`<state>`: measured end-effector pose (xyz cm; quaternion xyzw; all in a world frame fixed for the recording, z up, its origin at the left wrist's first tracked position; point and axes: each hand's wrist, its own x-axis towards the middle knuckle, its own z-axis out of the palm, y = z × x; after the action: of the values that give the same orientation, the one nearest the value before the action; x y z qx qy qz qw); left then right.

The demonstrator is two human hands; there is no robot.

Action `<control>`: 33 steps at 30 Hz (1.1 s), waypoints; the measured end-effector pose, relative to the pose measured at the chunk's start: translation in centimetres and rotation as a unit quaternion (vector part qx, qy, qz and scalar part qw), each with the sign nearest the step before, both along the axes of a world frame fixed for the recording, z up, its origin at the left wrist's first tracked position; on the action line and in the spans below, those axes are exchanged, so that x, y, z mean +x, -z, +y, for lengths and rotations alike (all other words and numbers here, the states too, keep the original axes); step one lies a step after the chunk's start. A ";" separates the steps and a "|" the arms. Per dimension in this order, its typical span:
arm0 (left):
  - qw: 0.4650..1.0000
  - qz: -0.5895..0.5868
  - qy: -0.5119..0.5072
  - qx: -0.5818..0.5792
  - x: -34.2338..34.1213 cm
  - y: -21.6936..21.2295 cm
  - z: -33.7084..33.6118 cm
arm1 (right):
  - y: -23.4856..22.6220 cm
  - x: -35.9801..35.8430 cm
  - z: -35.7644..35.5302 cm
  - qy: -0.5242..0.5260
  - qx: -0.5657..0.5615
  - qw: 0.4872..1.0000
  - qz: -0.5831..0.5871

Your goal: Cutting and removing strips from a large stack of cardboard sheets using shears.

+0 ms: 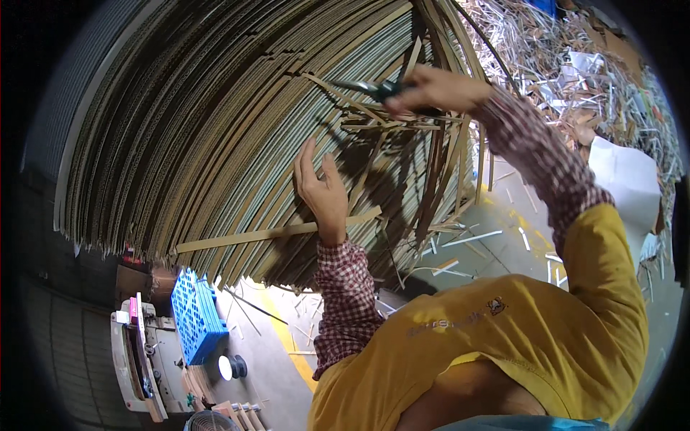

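Note:
A large stack of cardboard sheets [237, 129] fills the upper left, its edges fanned in a curve. My left hand [323, 190] is raised against the stack's edges, fingers apart with nothing in them. Blurred by motion, my right hand [442, 90] grips a green-handled tool with a pointed metal end [363, 86]; its exact kind cannot be made out. The tool's tip is over the stack beside loose cardboard strips [370, 118]. A long narrow strip [251, 237] lies across the sheet edges, passing behind my left wrist.
Heaped paper and cardboard scraps [575, 86] spread at the upper right. Cut strips [471, 239] litter the floor near a yellow line. Blue plastic crates [194, 316], a grey machine [140, 359] and a fan [208, 422] stand at the lower left. Long strips [449, 158] hang off the stack's right side.

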<state>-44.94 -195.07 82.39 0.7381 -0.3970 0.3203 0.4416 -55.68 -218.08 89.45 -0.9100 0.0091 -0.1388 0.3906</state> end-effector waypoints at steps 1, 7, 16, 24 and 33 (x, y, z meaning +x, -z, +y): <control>1.000 -0.004 0.010 -0.008 0.0 0.4 0.3 | -1.2 1.1 0.3 -0.081 0.109 0.991 -0.021; 0.999 -0.007 -0.023 -0.029 -0.4 1.4 2.3 | -4.1 6.9 0.5 -0.083 0.202 0.973 0.072; 0.992 -0.067 -0.026 -0.101 -0.3 0.8 3.2 | 2.4 1.8 1.2 -0.048 0.134 0.988 -0.058; 0.973 -0.196 -0.080 -0.093 1.5 -6.1 5.9 | 15.1 -11.0 -5.5 0.044 0.130 0.981 0.138; 0.977 -0.196 -0.047 -0.077 0.3 -6.2 3.4 | -6.3 3.5 3.8 -0.074 0.070 0.991 -0.089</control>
<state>-44.60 -191.70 88.59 0.6428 -0.4150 0.5083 0.3952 -52.18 -214.29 95.71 -0.8628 -0.0833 -0.1888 0.4614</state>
